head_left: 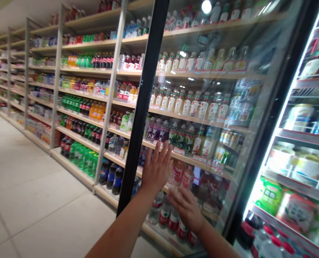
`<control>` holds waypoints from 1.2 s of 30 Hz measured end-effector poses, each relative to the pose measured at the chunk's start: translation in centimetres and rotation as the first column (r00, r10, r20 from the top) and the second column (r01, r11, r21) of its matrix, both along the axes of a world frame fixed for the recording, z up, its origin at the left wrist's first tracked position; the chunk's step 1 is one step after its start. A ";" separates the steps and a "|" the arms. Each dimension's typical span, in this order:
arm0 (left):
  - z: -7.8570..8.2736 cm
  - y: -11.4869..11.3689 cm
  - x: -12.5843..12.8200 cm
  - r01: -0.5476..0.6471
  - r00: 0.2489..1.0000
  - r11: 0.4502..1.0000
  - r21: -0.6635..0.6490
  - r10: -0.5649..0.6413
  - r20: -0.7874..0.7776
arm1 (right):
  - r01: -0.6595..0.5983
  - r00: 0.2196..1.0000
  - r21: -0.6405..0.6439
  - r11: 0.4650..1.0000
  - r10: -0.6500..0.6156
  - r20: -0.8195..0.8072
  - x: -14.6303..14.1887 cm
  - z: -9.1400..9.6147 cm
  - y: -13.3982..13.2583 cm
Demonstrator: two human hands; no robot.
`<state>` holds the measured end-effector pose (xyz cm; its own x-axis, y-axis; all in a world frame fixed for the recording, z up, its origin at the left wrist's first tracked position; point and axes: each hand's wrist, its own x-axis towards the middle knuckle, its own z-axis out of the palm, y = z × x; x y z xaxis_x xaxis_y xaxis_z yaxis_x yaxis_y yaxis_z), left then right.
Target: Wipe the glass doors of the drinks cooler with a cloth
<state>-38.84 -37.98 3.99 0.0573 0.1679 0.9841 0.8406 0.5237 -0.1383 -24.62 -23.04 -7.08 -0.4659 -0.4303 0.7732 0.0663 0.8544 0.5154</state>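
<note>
My left hand point(157, 168) lies flat against the glass door point(215, 118) of a drinks fridge, fingers stretched and spread upward, close to the door's black left edge point(143, 107). Lower and to the right, my right hand point(186, 207) is also at the glass, fingers apart and slightly blurred, holding nothing. The door stands swung out from the fridge. Through the glass show rows of bottles on the shelves behind.
Lit fridge shelves point(304, 136) with cans, cartons and bottles stand at the right. Long open shelving point(78, 118) packed with soft-drink bottles runs down the aisle to the left. Pale tiled floor point(35, 193) stretches along the aisle.
</note>
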 end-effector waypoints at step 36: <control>0.0 0.1 -0.6 -0.010 0.998 0.995 -0.102 0.017 0.065 | -0.138 0.981 -0.264 0.955 0.094 -0.172 -1.1 2.9 0.4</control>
<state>-39.41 -37.87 3.97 -0.0099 0.2677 0.9635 0.8424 0.5213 -0.1362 -25.74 -22.60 -4.14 -0.2898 -0.2362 0.9275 0.0193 0.9674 0.2524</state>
